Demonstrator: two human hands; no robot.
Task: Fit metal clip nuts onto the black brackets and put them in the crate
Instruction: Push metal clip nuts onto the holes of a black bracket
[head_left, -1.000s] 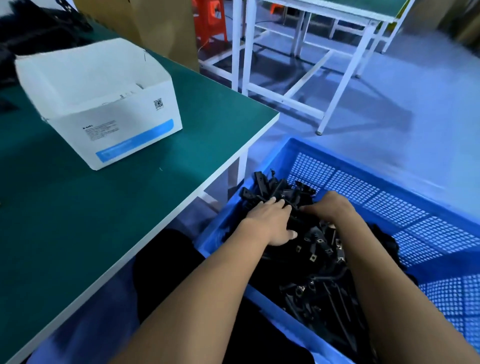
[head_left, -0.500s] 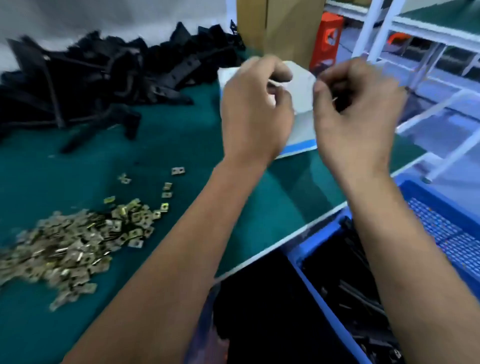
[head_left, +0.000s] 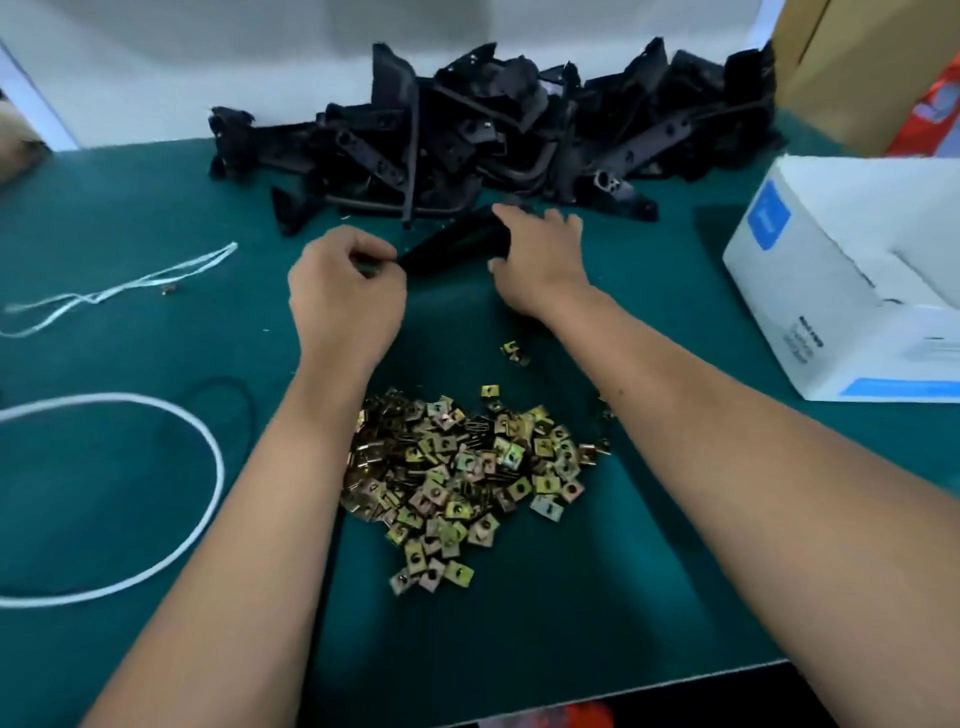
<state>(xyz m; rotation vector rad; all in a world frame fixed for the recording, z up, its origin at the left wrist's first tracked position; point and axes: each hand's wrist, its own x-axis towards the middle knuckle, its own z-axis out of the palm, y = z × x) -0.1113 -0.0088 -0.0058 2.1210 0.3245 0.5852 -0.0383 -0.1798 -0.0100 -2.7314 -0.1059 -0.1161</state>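
A black bracket (head_left: 454, 244) lies just in front of the big heap of black brackets (head_left: 493, 130) at the back of the green table (head_left: 519, 613). My right hand (head_left: 540, 260) grips its right end. My left hand (head_left: 345, 296) pinches its left tip with curled fingers. A pile of gold metal clip nuts (head_left: 457, 478) sits between my forearms, nearer to me. A few loose clip nuts (head_left: 514, 353) lie by my right wrist. The crate is out of view.
A white and blue cardboard box (head_left: 852, 280) stands at the right edge. White cord (head_left: 208, 457) loops on the left, with a white strap (head_left: 130, 283) beyond it. A brown carton (head_left: 857, 67) stands at the back right.
Both hands left the blue crate, rose over the table and now hold a bracket by the heap. My view swung left from the crate to the table's middle.
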